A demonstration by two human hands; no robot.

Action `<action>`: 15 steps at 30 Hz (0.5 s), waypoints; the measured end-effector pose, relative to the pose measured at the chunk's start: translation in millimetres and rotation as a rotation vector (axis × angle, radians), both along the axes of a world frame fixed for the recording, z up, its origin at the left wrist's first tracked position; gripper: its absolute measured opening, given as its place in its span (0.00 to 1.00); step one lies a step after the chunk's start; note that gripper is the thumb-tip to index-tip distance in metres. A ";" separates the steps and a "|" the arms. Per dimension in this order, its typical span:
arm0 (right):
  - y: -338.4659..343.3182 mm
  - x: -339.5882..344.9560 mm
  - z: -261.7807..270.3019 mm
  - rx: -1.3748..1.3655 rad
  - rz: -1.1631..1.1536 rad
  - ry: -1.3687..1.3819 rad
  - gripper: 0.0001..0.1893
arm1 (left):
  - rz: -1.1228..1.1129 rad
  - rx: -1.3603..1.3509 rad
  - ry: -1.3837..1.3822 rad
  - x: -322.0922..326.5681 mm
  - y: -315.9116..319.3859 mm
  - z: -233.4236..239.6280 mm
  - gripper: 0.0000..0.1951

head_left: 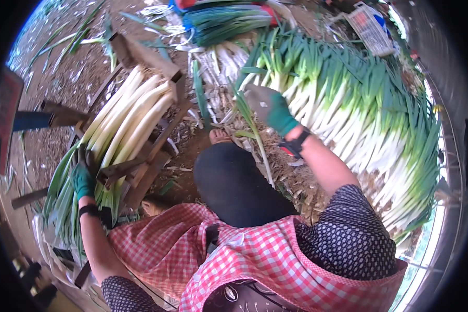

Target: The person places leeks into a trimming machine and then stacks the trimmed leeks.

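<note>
My left hand [82, 171], in a green and grey work glove, lies spread on the green leaf part of a bundle of leeks [130, 113]. The bundle rests in a rusty metal cradle [156, 60], with its roots against the far end and its leaves hanging over the near side. My right hand [271, 107], gloved the same way, is raised in front of the right knee, its fingers partly blurred. A single thin leek [253, 124] slants down beside its fingers; whether they grip it cannot be told. Right of it lies a long row of leeks [335, 105].
Tied leek bundles [226, 21] lie at the top. A white plastic crate [370, 29] stands at the top right. Peeled leaf scraps [222, 64] litter the soil. A red scale-like device [4, 121] is at the left edge. My bare foot [219, 136] shows beyond the knee.
</note>
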State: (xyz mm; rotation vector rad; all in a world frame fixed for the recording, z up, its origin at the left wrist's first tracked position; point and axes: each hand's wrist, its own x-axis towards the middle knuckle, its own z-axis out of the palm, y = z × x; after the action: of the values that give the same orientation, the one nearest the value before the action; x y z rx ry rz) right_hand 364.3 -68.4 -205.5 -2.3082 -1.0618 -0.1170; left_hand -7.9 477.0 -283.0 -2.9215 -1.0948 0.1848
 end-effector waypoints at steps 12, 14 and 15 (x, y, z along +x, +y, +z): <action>-226.5 68.3 -108.8 -0.201 -1.166 0.329 0.30 | 0.060 0.015 0.162 -9.8 20.5 -7.8 0.29; -204.8 92.5 -120.2 -0.441 -1.203 0.436 0.35 | 0.035 0.067 0.072 -12.1 19.2 -6.1 0.29; -198.7 103.2 -119.9 -0.541 -1.260 0.467 0.35 | 0.049 0.056 0.055 -14.2 19.3 -5.4 0.29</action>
State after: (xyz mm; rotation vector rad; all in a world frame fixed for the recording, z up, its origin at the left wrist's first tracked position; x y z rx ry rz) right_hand 467.5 -267.1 -325.4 -2.9005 0.7635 0.2447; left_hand -22.1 496.3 -288.4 -2.8244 -1.1455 0.2292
